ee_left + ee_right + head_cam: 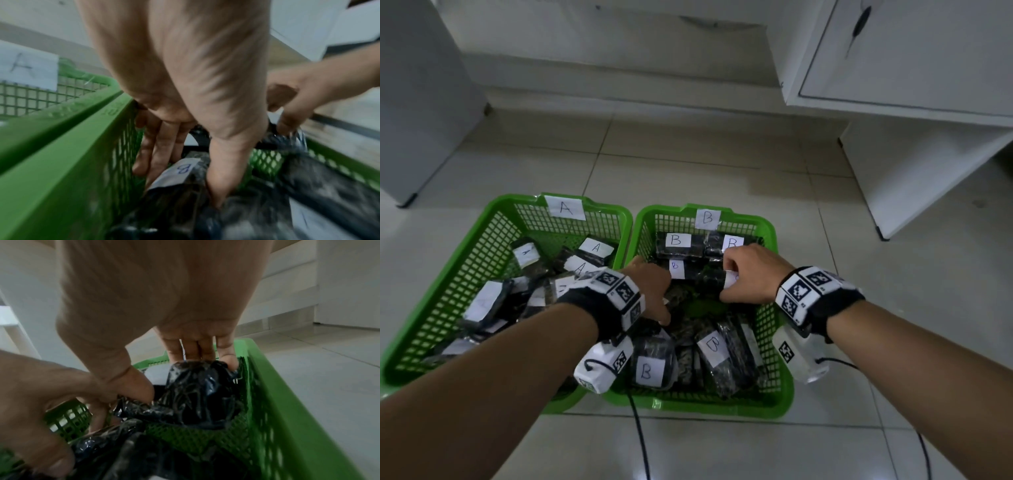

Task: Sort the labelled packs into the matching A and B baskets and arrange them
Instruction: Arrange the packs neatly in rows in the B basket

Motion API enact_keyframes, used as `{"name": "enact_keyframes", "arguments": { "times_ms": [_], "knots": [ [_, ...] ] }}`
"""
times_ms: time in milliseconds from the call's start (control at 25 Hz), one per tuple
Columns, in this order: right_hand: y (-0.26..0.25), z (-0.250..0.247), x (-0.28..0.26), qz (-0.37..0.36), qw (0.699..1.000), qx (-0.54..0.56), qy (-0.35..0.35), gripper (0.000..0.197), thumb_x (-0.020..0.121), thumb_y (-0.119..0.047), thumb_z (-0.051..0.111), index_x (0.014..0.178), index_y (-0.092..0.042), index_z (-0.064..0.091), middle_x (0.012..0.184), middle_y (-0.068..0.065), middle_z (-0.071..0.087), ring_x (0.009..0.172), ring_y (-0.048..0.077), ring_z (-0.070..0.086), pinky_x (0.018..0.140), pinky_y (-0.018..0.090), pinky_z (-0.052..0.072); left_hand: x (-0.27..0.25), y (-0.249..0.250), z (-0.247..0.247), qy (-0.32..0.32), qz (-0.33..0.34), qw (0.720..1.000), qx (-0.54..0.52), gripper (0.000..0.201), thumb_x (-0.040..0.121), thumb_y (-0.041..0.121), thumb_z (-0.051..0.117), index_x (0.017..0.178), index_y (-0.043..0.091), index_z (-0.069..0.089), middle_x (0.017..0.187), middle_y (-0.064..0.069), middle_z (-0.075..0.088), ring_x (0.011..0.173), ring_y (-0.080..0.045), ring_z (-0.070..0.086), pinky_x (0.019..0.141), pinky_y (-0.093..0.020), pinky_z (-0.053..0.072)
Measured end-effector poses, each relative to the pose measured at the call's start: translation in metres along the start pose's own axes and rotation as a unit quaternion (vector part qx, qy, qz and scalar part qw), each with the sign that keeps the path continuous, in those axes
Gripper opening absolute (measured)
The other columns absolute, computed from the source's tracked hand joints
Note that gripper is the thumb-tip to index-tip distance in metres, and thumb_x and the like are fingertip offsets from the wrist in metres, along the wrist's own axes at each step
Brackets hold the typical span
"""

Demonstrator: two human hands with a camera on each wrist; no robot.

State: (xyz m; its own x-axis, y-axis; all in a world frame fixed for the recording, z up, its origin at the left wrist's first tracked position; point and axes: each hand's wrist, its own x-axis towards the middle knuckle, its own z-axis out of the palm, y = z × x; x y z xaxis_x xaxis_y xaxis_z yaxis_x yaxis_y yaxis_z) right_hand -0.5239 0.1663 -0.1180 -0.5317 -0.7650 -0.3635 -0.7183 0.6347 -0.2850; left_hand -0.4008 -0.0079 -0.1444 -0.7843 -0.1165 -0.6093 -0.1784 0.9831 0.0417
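Two green baskets stand side by side on the floor, basket A (493,219) on the left and basket B (767,233) on the right. Both hands reach into basket B. My left hand (654,291) is down by the basket's left wall; in the left wrist view its fingers (156,154) and thumb close on a dark pack labelled B (182,170). My right hand (743,277) grips another dark pack (714,278) with a white label. Its fingers (193,348) curl over the far end of that pack (195,391), with the thumb on the near side.
Labelled B packs (678,243) lie in a row along basket B's far wall, and several loose ones (650,370) lie at its front. Basket A holds several A packs (482,301). A white cabinet (911,68) stands at the right, a grey one (421,102) at the left. A cable (640,442) crosses the tiles.
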Motion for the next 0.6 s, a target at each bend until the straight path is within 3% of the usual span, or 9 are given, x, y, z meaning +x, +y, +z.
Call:
{"name": "enact_keyframes", "arguments": {
  "times_ms": [40, 120, 320, 400, 480, 520, 600],
  "knots": [
    [-0.001, -0.002, -0.001, 0.002, 1.0, 0.015, -0.003, 0.036, 0.064, -0.042, 0.078, 0.088, -0.022, 0.059, 0.087, -0.005, 0.061, 0.08, 0.016, 0.06, 0.068, 0.034, 0.055, -0.002, -0.004, -0.005, 0.019, 0.001, 0.999, -0.044, 0.047, 0.067, 0.056, 0.074, 0.088, 0.017, 0.061, 0.083, 0.003, 0.063, 0.076, -0.014, 0.058, 0.085, -0.032, 0.051],
    [-0.001, -0.004, -0.002, 0.008, 0.999, 0.041, -0.004, 0.039, 0.065, -0.042, 0.079, 0.091, -0.021, 0.058, 0.088, -0.004, 0.061, 0.08, 0.016, 0.06, 0.069, 0.035, 0.055, -0.008, -0.014, -0.02, 0.082, 0.011, 0.991, -0.105, 0.046, 0.063, 0.046, 0.079, 0.095, 0.016, 0.065, 0.088, 0.005, 0.064, 0.082, -0.014, 0.06, 0.064, -0.026, 0.049],
    [-0.014, -0.004, -0.003, 0.007, 0.992, 0.119, -0.049, 0.035, 0.07, -0.04, 0.081, 0.092, -0.019, 0.062, 0.094, -0.001, 0.066, 0.085, 0.02, 0.063, 0.076, 0.037, 0.055, -0.025, -0.046, -0.035, 0.292, 0.017, 0.941, -0.168, 0.043, 0.062, 0.027, 0.083, 0.099, 0.029, 0.061, 0.093, 0.012, 0.064, 0.082, -0.01, 0.061, 0.064, -0.019, 0.042],
    [-0.029, -0.001, -0.007, -0.022, 0.975, 0.184, -0.122, 0.035, 0.07, -0.041, 0.085, 0.094, -0.021, 0.07, 0.096, -0.002, 0.072, 0.088, 0.016, 0.066, 0.079, 0.034, 0.054, -0.027, -0.052, -0.033, 0.351, 0.02, 0.912, -0.212, 0.049, 0.06, 0.026, 0.086, 0.1, 0.028, 0.058, 0.095, 0.012, 0.064, 0.083, -0.01, 0.063, 0.064, -0.017, 0.044],
    [-0.041, 0.003, -0.009, -0.039, 0.958, 0.216, -0.185, 0.039, 0.072, -0.046, 0.085, 0.097, -0.019, 0.074, 0.089, -0.003, 0.075, 0.077, 0.011, 0.068, 0.069, 0.03, 0.054, -0.028, -0.05, -0.029, 0.374, 0.017, 0.894, -0.246, 0.056, 0.058, 0.026, 0.089, 0.104, 0.025, 0.058, 0.096, 0.011, 0.065, 0.083, -0.01, 0.063, 0.07, -0.023, 0.051],
    [-0.044, 0.004, -0.008, -0.035, 0.964, 0.203, -0.167, 0.038, 0.073, -0.048, 0.084, 0.094, -0.017, 0.074, 0.085, -0.002, 0.075, 0.072, 0.01, 0.067, 0.064, 0.027, 0.053, -0.029, -0.047, -0.026, 0.377, 0.016, 0.89, -0.255, 0.056, 0.058, 0.026, 0.09, 0.105, 0.023, 0.059, 0.096, 0.011, 0.065, 0.083, -0.01, 0.063, 0.072, -0.024, 0.053],
    [-0.039, 0.002, -0.004, -0.008, 0.993, 0.113, -0.019, 0.031, 0.076, -0.043, 0.082, 0.083, -0.016, 0.069, 0.078, -0.003, 0.069, 0.071, 0.011, 0.065, 0.06, 0.023, 0.051, -0.027, -0.04, -0.02, 0.374, 0.023, 0.89, -0.26, 0.052, 0.059, 0.025, 0.089, 0.103, 0.023, 0.062, 0.095, 0.011, 0.066, 0.082, -0.009, 0.063, 0.073, -0.024, 0.053]
  ]
}}
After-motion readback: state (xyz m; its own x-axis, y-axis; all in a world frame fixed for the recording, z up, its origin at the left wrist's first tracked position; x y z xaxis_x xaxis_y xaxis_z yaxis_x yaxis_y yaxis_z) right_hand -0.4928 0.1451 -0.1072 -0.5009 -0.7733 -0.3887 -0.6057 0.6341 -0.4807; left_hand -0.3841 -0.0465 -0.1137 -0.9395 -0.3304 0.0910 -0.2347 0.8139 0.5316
